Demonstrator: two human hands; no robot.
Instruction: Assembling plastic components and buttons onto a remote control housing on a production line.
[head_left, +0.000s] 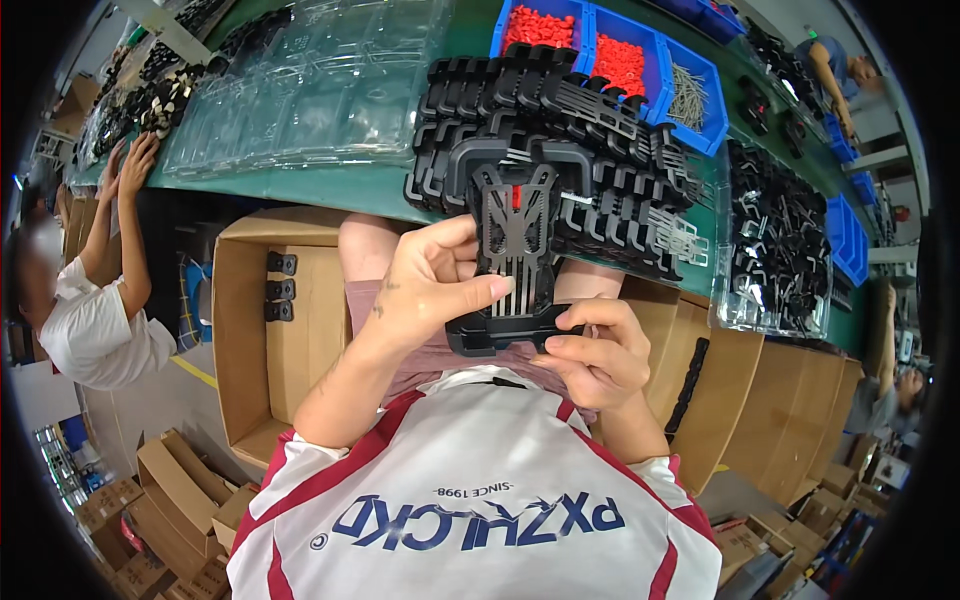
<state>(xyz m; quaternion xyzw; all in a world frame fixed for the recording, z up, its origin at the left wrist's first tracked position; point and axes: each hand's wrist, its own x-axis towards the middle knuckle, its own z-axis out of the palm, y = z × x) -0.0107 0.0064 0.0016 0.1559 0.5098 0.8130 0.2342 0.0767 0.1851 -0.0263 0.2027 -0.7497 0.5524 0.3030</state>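
Note:
A black phone holder (517,240) with wide corner brackets at both ends and a small red piece near its top is held up in front of my lap. My left hand (425,280) grips its left side, with the thumb lying across the slotted middle. At its lower right corner, my right hand (605,350) pinches the end of the near bracket between thumb and fingers. Just beyond the holder, rows of similar black bracket parts with metal rods (610,125) are stacked on the green table (385,195).
Blue bins hold red small parts (618,65) and metal pins (688,98). Clear plastic trays (300,90) lie at the far left, and a tray of black parts (775,240) at the right. Cardboard boxes (235,330) flank my legs. Another person's hands (135,165) rest at the table's left.

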